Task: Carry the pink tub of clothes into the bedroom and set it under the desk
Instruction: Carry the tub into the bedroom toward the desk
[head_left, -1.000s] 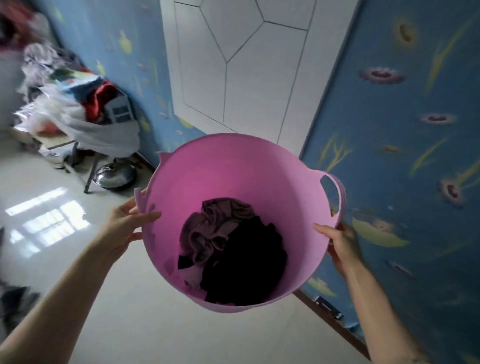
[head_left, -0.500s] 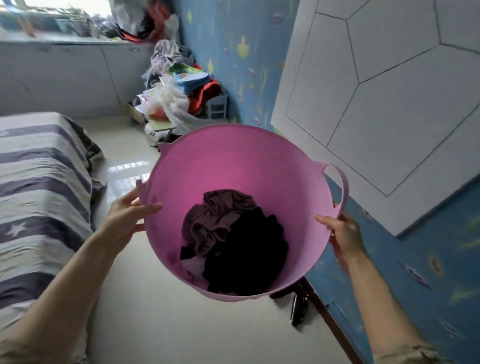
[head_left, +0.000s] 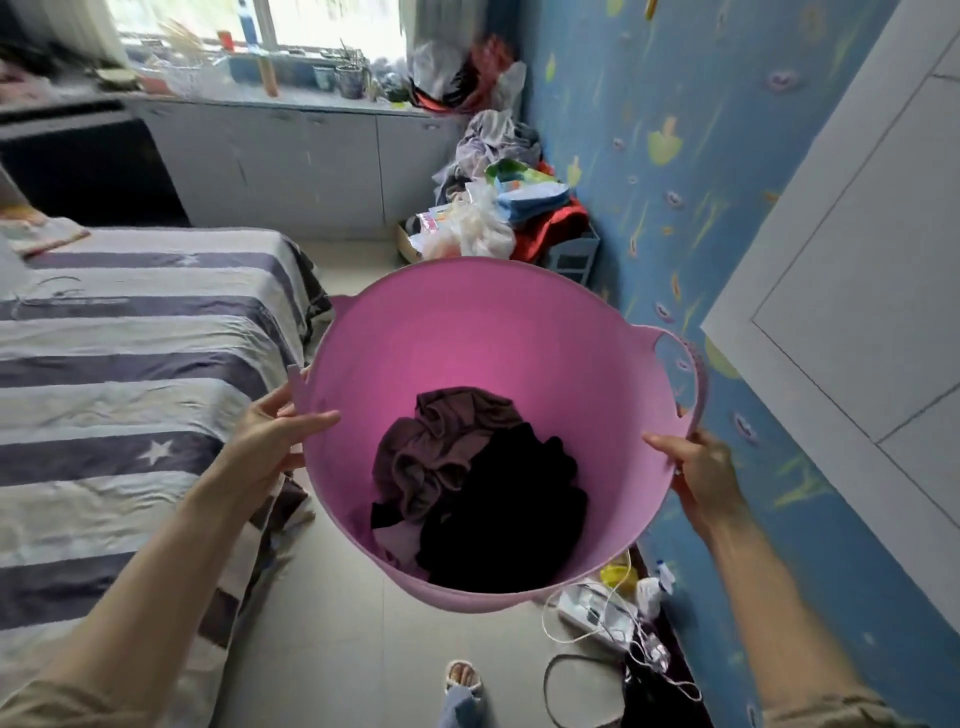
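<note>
I hold the pink tub (head_left: 483, 332) in the air in front of me, above the floor between the bed and the blue wall. Dark clothes (head_left: 483, 483), brownish and black, lie bunched in its bottom. My left hand (head_left: 270, 436) grips the tub's left rim, thumb inside. My right hand (head_left: 701, 473) grips the right rim just below the loop handle. No desk is clearly visible.
A striped bed (head_left: 130, 374) fills the left. A heap of bags and clothes (head_left: 498, 213) sits by the blue wall (head_left: 675, 156) ahead. Grey cabinets (head_left: 291, 161) run under the window. A power strip and cables (head_left: 597, 618) lie on the floor at the right. White door (head_left: 872, 291) at right.
The view has swung left, away from the wall and door, and up into the room; the bed, cabinets and window have come into sight. Both hands keep the same hold on the tub.
</note>
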